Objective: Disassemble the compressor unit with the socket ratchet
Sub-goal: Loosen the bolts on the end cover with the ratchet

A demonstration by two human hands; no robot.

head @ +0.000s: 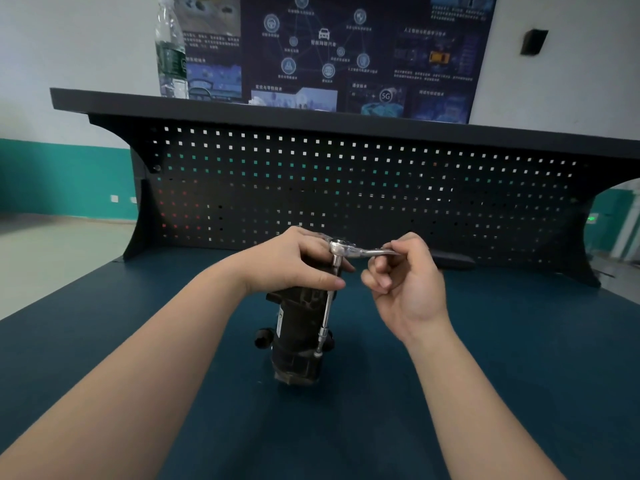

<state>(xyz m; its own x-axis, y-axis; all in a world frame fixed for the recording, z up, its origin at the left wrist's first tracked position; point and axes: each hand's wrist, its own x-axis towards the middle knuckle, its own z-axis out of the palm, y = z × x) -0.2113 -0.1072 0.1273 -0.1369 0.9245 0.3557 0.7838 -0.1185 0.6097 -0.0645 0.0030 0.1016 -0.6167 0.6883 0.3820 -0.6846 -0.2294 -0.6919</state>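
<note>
Left hand (294, 261) grips compressor (298, 327) top; right hand (405, 271) pinches ratchet (349, 251) handle. Keep extension plumb, swing short.

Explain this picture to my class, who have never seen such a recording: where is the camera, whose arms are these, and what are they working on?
There is no robot here. The single picture comes from a wide-angle camera worn on a person's head, looking forward and down, so the two bare arms are the wearer's own.

On the dark blue workbench top a black compressor unit stands upright. The left hand grips its top to steady it. The right hand holds the handle of a shiny socket ratchet. From the ratchet's head a long extension bar runs down beside the unit to a fastener low on its side.

Behind stand a perforated back panel and a shelf with a plastic water bottle. A dark poster hangs on the wall.
</note>
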